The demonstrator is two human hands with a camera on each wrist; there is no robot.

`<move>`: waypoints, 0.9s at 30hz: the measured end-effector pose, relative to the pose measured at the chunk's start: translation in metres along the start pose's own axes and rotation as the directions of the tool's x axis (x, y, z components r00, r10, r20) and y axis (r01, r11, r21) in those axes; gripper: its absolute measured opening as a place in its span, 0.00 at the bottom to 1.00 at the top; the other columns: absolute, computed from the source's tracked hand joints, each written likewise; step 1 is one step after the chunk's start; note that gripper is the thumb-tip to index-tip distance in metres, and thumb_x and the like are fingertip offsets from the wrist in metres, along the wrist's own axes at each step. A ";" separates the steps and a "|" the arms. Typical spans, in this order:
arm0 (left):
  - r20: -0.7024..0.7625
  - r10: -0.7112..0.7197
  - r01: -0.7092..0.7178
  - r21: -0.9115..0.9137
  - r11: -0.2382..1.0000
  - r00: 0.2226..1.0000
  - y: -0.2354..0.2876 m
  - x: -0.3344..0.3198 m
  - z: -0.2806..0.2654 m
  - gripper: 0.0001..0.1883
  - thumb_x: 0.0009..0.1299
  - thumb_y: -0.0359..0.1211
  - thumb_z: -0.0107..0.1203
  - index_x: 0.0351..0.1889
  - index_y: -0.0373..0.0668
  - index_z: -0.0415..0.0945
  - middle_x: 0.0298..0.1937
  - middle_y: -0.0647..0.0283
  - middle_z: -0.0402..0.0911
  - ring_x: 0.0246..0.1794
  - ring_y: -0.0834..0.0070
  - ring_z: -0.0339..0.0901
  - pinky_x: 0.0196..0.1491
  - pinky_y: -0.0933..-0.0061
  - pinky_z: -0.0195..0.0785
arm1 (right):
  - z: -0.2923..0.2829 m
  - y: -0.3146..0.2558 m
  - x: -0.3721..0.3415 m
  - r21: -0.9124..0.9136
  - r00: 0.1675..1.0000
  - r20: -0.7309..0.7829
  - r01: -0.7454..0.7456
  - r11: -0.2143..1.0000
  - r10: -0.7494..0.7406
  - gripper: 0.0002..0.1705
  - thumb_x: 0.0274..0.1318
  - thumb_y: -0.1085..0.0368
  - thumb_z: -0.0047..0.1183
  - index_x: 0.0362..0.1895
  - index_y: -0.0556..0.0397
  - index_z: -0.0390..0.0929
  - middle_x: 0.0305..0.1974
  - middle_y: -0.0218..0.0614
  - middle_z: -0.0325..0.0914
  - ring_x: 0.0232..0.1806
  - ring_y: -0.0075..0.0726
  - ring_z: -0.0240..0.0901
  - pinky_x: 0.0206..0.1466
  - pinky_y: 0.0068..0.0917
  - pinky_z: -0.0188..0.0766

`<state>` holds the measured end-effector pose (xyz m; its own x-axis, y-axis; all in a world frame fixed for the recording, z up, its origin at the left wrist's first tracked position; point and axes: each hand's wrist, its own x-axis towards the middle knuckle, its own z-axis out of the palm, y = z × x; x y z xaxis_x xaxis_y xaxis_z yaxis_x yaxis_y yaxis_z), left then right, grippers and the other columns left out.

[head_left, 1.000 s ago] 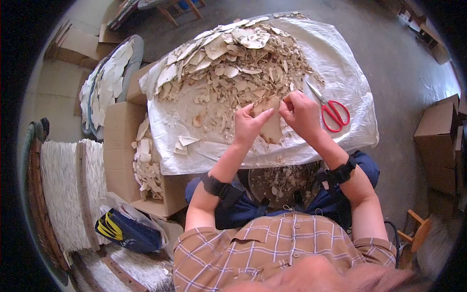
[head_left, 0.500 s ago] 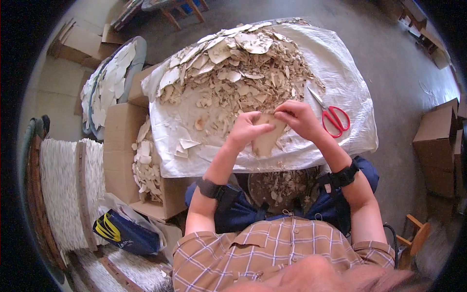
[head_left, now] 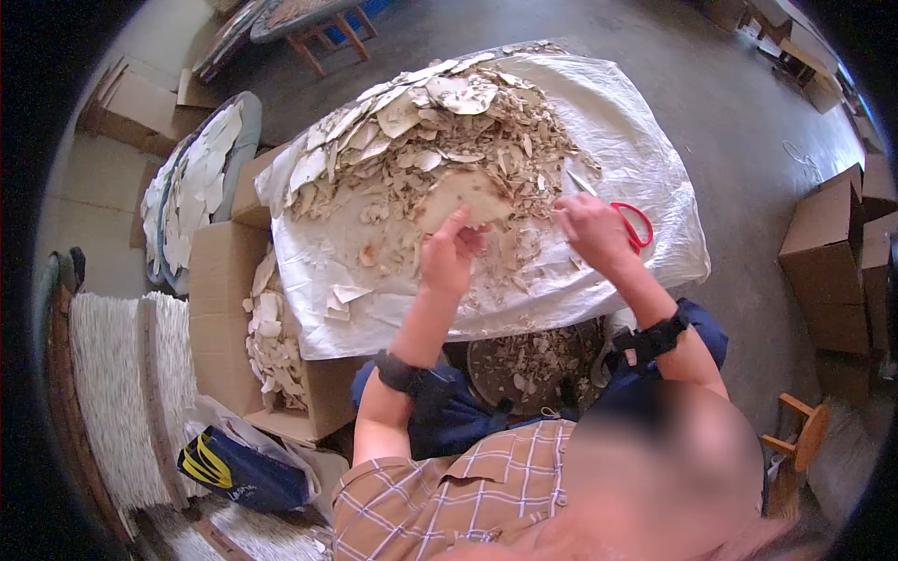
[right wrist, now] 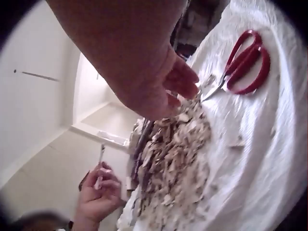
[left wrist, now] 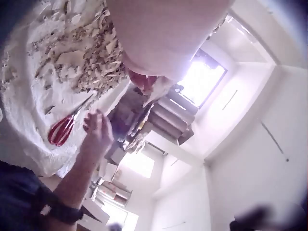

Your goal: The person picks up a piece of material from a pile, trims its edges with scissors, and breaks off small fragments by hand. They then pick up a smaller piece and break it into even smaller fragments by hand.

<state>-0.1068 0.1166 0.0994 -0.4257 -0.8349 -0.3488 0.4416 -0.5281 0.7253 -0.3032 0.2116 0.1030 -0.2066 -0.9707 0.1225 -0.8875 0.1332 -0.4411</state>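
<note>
A thin pale slice with brownish edges (head_left: 468, 199) is pinched between the thumb and fingers of the left hand (head_left: 449, 252), raised over the white cloth. The right hand (head_left: 594, 229) is apart from the slice, its fingers loosely bent and holding nothing that shows, just left of the red-handled scissors (head_left: 639, 224). In the right wrist view the scissors (right wrist: 248, 65) lie on the cloth beside the right hand (right wrist: 178, 86), and the left hand (right wrist: 98, 195) holds the slice edge-on. A heap of pale slices and broken bits (head_left: 421, 117) covers the far part of the cloth.
Below left of the cloth stands a cardboard box (head_left: 220, 309) with pale pieces inside. A round tray of slices (head_left: 201, 178) is farther left, a blue bag (head_left: 248, 467) lower left. A basin of scraps (head_left: 533, 369) sits beneath the near edge; boxes (head_left: 823, 262) stand at right.
The left hand has lifted and turned the slice, which was low between both hands. The right hand has let go of it and moved right, towards the scissors. The head view has shifted slightly.
</note>
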 end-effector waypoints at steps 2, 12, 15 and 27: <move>-0.036 0.023 -0.024 -0.018 1.000 0.999 0.012 -0.002 0.001 0.04 0.60 0.30 0.53 0.31 0.42 0.73 0.26 0.64 0.76 0.25 0.73 0.75 0.26 0.76 0.68 | 0.008 0.037 -0.007 -0.252 0.983 0.080 -0.139 0.958 0.163 0.16 0.48 0.64 0.45 0.43 0.55 0.68 0.37 0.47 0.70 0.40 0.47 0.68 0.42 0.38 0.65; -0.090 0.166 -0.151 0.156 0.976 0.982 0.014 0.003 0.008 0.04 0.55 0.29 0.59 0.25 0.40 0.75 0.21 0.67 0.75 0.18 0.80 0.70 0.23 0.79 0.67 | 0.020 0.081 -0.028 -0.286 0.991 -0.097 -0.114 0.951 0.089 0.25 0.41 0.65 0.48 0.48 0.54 0.65 0.38 0.47 0.69 0.45 0.47 0.65 0.45 0.36 0.65; -0.094 0.153 -0.147 0.070 0.987 0.984 0.018 0.003 0.005 0.03 0.55 0.28 0.58 0.26 0.40 0.75 0.23 0.67 0.75 0.19 0.80 0.71 0.24 0.78 0.68 | -0.008 0.053 -0.028 -0.304 0.972 -0.027 -0.232 0.924 0.235 0.28 0.39 0.63 0.50 0.50 0.50 0.65 0.38 0.46 0.69 0.42 0.49 0.67 0.42 0.37 0.67; -0.152 0.198 -0.227 -0.205 0.952 0.968 0.035 0.004 0.007 0.03 0.59 0.26 0.53 0.32 0.40 0.74 0.29 0.63 0.77 0.22 0.76 0.73 0.24 0.73 0.73 | 0.009 -0.048 -0.014 0.552 0.988 -0.135 0.141 0.822 -0.079 0.22 0.45 0.69 0.52 0.48 0.58 0.65 0.22 0.32 0.65 0.23 0.26 0.63 0.29 0.21 0.63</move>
<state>-0.0983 0.0961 0.1278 -0.2051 -0.9365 -0.2843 0.6790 -0.3453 0.6479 -0.2543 0.2168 0.1148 -0.1901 -0.9422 0.2761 -0.5313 -0.1377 -0.8359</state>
